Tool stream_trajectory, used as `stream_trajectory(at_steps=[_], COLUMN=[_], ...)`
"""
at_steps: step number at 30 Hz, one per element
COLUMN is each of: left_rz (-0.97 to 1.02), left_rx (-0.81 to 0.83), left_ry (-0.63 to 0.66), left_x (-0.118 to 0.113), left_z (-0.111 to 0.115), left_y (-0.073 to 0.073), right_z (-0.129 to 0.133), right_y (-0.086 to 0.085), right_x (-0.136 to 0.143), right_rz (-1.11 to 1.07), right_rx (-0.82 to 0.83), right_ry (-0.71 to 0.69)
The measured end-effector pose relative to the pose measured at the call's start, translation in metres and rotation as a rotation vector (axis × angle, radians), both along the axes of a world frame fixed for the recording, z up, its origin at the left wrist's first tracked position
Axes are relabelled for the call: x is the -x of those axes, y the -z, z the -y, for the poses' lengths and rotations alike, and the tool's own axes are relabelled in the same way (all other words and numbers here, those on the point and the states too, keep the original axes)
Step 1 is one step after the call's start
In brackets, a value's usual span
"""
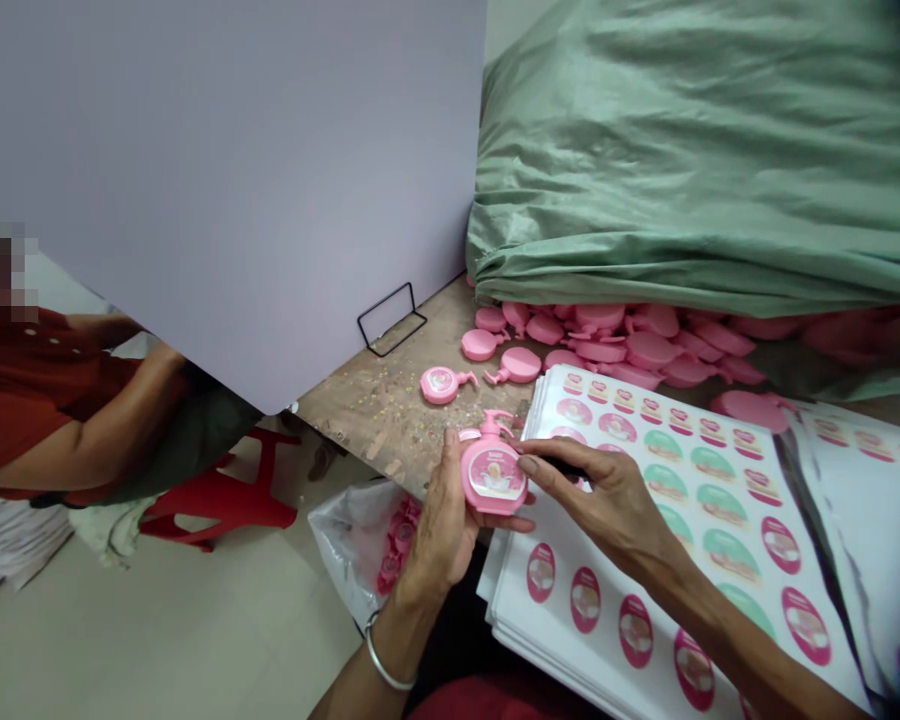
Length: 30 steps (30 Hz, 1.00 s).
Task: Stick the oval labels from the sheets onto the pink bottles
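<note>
A small pink pump bottle (493,490) stands upright in my left hand (446,515), whose thumb lies along its left side and whose fingers pass beneath it. On its front is a round pink label (496,473) with a picture and the word BABY. The thumb and forefinger of my right hand (600,485) pinch at the bottle's right edge, beside the label. Something dark shows under the right palm, too hidden to name. Just beyond lies another labelled pump bottle (440,385) on the wooden table (390,420).
Label sheets (570,620) lie stacked at right. Several pink pump bottles (649,348) are heaped below a green cloth (690,160). A large grey panel (255,180) with a black wire stand (392,320) rises left. A plastic bag (345,530), red stool (225,500) and seated person (52,400) are beyond.
</note>
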<state>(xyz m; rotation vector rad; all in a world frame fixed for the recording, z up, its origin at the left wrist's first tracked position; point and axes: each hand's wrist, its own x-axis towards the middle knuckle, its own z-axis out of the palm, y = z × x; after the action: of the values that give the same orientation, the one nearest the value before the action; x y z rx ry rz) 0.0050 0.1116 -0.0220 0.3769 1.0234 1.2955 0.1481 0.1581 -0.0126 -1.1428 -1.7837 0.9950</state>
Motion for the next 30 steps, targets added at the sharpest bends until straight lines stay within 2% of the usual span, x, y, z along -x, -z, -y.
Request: stream_trajectory(at_steps=[12, 30], left_rz=[0.001, -0.004], left_rx=[-0.023, 0.013], left_ry=[-0.006, -0.010], left_x=[0.0007, 0.0034], left_z=[0.0004, 0.0000], left_y=[-0.0008, -0.0012], right_z=[0.0011, -0.0025], right_y=[-0.0025, -0.0001], right_x=[0.0009, 0.0027], right_rz=[0.019, 0.027], right_rx=[-0.070, -0.083], right_ry=[0.003, -0.020])
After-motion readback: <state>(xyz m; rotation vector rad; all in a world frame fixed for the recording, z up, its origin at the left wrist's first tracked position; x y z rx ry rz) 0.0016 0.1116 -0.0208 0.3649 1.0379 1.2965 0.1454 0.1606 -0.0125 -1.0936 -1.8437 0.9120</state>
